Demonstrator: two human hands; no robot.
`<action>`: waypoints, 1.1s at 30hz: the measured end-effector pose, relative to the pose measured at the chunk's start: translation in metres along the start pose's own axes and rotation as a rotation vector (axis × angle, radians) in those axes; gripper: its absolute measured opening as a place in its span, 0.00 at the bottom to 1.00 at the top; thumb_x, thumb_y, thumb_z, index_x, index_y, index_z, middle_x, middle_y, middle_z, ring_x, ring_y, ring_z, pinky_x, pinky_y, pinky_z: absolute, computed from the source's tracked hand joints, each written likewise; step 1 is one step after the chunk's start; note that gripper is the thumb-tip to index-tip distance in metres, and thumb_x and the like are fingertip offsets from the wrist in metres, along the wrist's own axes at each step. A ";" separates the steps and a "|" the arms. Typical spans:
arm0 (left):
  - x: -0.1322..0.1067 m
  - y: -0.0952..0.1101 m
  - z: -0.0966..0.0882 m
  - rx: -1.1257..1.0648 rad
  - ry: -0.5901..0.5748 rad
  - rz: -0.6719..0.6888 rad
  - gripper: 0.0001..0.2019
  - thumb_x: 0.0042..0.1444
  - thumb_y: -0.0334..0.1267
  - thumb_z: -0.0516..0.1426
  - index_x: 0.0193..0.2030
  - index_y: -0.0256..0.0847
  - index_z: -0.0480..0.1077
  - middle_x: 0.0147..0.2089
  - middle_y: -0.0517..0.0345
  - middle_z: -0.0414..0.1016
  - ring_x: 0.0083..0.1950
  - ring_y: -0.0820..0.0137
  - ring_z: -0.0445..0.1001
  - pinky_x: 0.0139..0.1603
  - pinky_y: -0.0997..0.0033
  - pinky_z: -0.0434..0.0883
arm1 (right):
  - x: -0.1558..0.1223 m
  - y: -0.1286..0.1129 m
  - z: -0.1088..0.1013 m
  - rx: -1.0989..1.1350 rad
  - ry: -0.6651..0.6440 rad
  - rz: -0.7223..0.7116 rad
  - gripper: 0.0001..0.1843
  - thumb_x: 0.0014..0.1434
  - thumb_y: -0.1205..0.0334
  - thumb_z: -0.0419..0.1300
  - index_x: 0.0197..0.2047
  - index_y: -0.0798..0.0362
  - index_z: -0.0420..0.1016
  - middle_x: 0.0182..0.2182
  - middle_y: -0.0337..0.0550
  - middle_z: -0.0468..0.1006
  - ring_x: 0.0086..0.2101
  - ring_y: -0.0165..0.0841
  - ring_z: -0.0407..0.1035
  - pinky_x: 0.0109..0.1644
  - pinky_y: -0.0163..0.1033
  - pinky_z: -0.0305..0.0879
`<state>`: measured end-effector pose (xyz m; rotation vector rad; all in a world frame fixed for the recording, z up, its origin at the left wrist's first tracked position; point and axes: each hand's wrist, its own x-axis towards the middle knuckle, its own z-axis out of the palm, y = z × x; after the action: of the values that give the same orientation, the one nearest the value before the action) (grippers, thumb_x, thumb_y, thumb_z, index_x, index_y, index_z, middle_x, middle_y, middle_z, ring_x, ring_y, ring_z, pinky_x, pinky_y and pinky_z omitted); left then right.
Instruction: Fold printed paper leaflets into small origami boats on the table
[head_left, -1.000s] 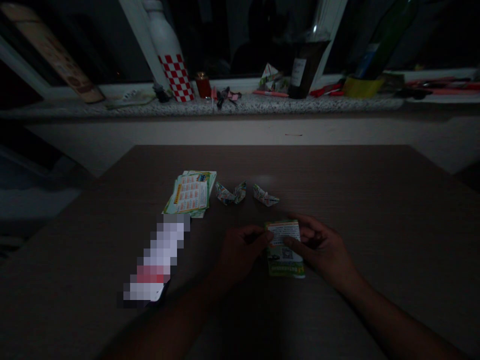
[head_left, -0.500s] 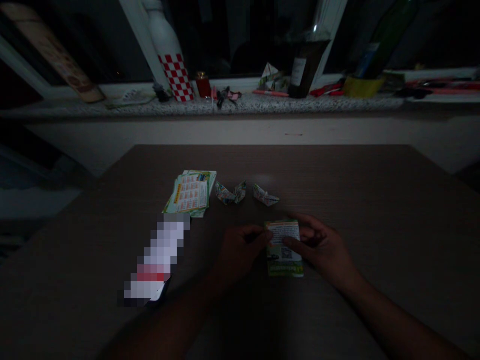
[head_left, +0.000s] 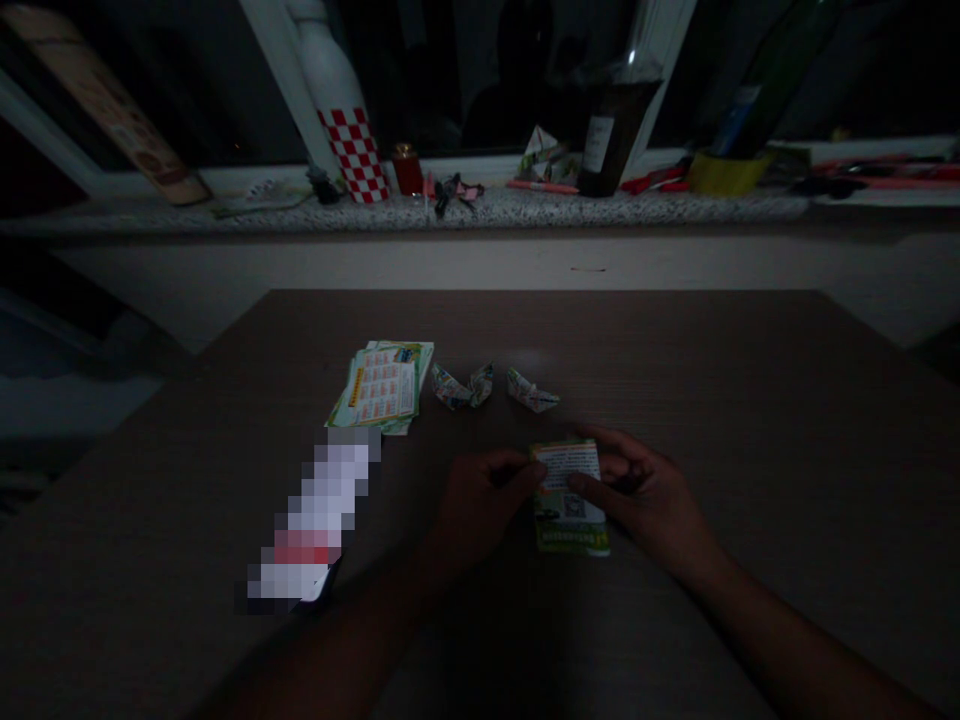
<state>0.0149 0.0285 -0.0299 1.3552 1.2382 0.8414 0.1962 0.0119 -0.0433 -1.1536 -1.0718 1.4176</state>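
In the head view, the room is dim. A brown surface [head_left: 712,370] with a faint wood grain fills most of the lower part and runs back to a pale wall [head_left: 450,262]. Above that, a speckled sill [head_left: 517,212] lies under a dark window [head_left: 435,80] in white frames. Along the sill, from the left, stand a tan tube [head_left: 120,120], tilted in this view, a white bottle [head_left: 352,150] with red checks, a small red jar [head_left: 406,172], a pink pen [head_left: 541,186] lying flat, a dark cup [head_left: 600,145] with a white label and a green bottle [head_left: 776,70] in a yellow base [head_left: 727,175].

On the surface, left of centre, lies a loose stack of cards [head_left: 382,390]. Just right of it sit folded papers [head_left: 450,390], then another folded piece [head_left: 531,390]. A pixelated item [head_left: 322,520] slants below the stack.

Both forearms reach in from the near edge and angle toward each other. Between the hands is a green-and-white card [head_left: 573,508], nearer than the folded papers. The left hand [head_left: 480,505] pinches its left edge, the thumb on top. The right hand [head_left: 660,505] lays its thumb across the face, fingers curled behind the right edge. Each grip is narrow, holding the card; whether it touches the surface, I cannot tell.
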 end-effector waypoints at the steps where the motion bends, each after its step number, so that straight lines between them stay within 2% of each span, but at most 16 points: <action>1: 0.000 0.000 0.000 -0.002 0.000 -0.002 0.11 0.53 0.43 0.59 0.29 0.38 0.77 0.24 0.61 0.74 0.24 0.76 0.67 0.23 0.78 0.59 | 0.000 0.000 0.000 -0.001 0.002 -0.001 0.26 0.48 0.61 0.69 0.51 0.51 0.69 0.32 0.41 0.84 0.32 0.36 0.78 0.40 0.42 0.75; 14: 0.001 -0.002 -0.001 0.004 -0.007 -0.002 0.11 0.53 0.43 0.59 0.30 0.37 0.77 0.23 0.63 0.72 0.22 0.78 0.64 0.22 0.80 0.58 | 0.000 0.002 -0.002 -0.023 0.003 -0.002 0.27 0.49 0.61 0.69 0.52 0.51 0.68 0.31 0.39 0.83 0.32 0.34 0.78 0.39 0.39 0.74; 19: 0.001 -0.001 0.000 -0.022 -0.007 -0.018 0.11 0.53 0.42 0.60 0.29 0.36 0.76 0.23 0.63 0.73 0.23 0.78 0.65 0.23 0.80 0.59 | 0.000 0.001 -0.001 -0.039 0.012 0.004 0.28 0.48 0.61 0.69 0.52 0.52 0.68 0.28 0.37 0.82 0.31 0.33 0.77 0.37 0.37 0.73; 33: 0.001 -0.006 -0.001 -0.005 -0.021 -0.002 0.12 0.54 0.44 0.59 0.32 0.37 0.77 0.28 0.59 0.77 0.27 0.75 0.70 0.24 0.79 0.61 | 0.001 0.000 -0.001 -0.033 -0.006 0.014 0.28 0.48 0.62 0.68 0.52 0.52 0.67 0.31 0.40 0.84 0.32 0.34 0.78 0.39 0.39 0.74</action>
<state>0.0135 0.0293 -0.0353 1.3554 1.2208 0.8261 0.1971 0.0127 -0.0434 -1.1829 -1.0974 1.4199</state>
